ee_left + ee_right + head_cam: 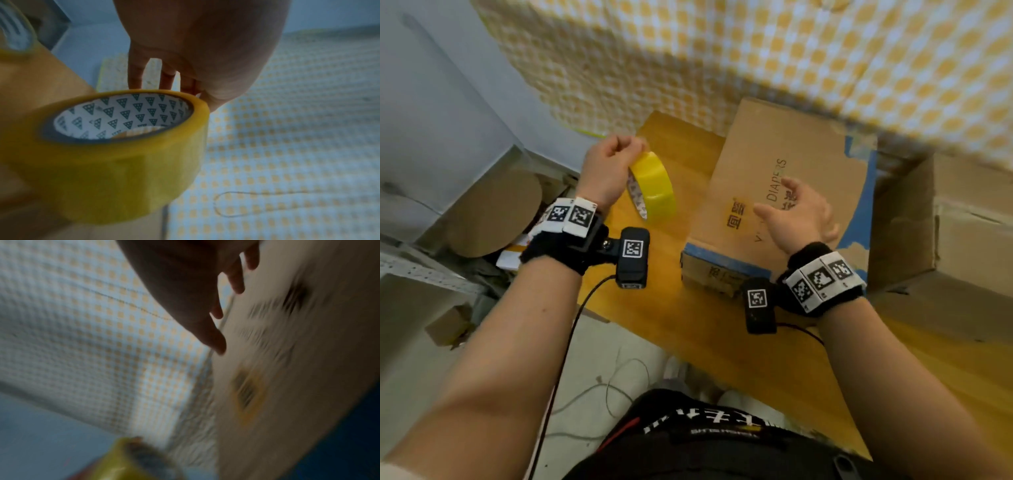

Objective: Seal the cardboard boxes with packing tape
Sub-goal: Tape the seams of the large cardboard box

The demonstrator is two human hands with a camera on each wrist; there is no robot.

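Left hand [610,164] fingertips pinching yellow packing tape roll [653,186] by its rim, right hand [796,219] fingers spread, empty, above closed brown cardboard box [808,164] on wooden table [688,325]

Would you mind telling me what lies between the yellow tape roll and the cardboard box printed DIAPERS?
In the head view, only a bare strip of the wooden table separates the tape roll, held up by the left hand, from the box.

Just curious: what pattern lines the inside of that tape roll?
Dark triangles on white line the yellow tape roll, clearest in the left wrist view.
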